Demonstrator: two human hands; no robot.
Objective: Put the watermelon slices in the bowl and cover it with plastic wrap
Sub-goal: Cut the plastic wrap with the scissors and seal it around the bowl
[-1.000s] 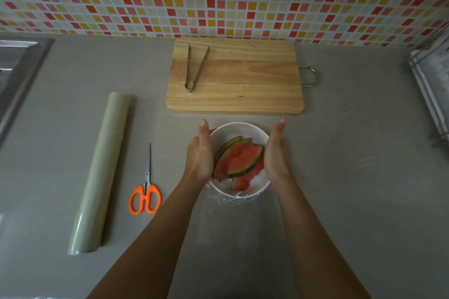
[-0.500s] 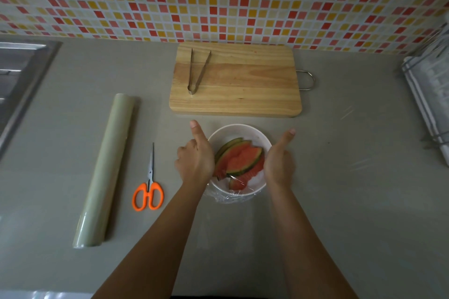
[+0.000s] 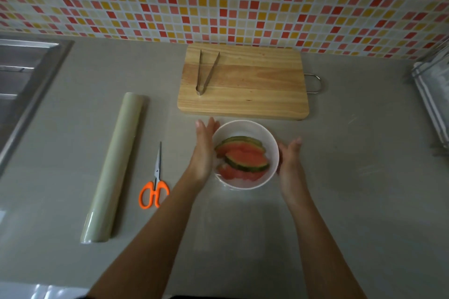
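A white bowl [image 3: 245, 128] stands on the grey counter in front of the cutting board. Watermelon slices [image 3: 244, 158] with green rind lie inside it, under a thin sheet of plastic wrap that shows faintly at the bowl's near rim. My left hand [image 3: 204, 153] lies flat against the bowl's left side, fingers straight. My right hand [image 3: 289, 162] is at the bowl's right side, fingers loosely apart, holding nothing. The plastic wrap roll [image 3: 114, 165] lies to the left.
Orange-handled scissors [image 3: 155, 184] lie between the roll and the bowl. Metal tongs [image 3: 206, 70] rest on the wooden cutting board [image 3: 255, 85] behind the bowl. A steel sink [image 3: 21, 85] is at far left, a rack with cloth [image 3: 435, 94] at far right.
Both hands slid along the bowl's sides; the left has opened flat, the right has dropped lower. The loose wrap below the bowl's near rim now looks tucked in.
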